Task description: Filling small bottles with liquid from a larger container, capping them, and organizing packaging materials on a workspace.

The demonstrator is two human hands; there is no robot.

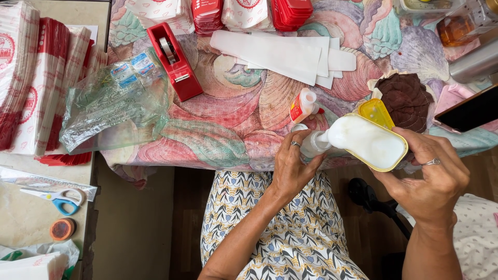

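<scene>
Floral tablecloth (pixel 228 119): 2 hands, 1 glue tub (pixel 369 142), 1 small bottle (pixel 313 144).

One red tape dispenser (pixel 174 61), one pair of scissors (pixel 58 199), two glue bottles (pixel 303 105), one yellow tub (pixel 369 141).

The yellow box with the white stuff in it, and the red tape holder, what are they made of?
The yellow box, held in the right hand, looks like thin glossy plastic: its rim is see-through yellow and shiny. The red tape holder looks like hard, smooth plastic with a glossy shine; the small grey cutting edge at its front may be metal, though that is hard to tell.
</scene>
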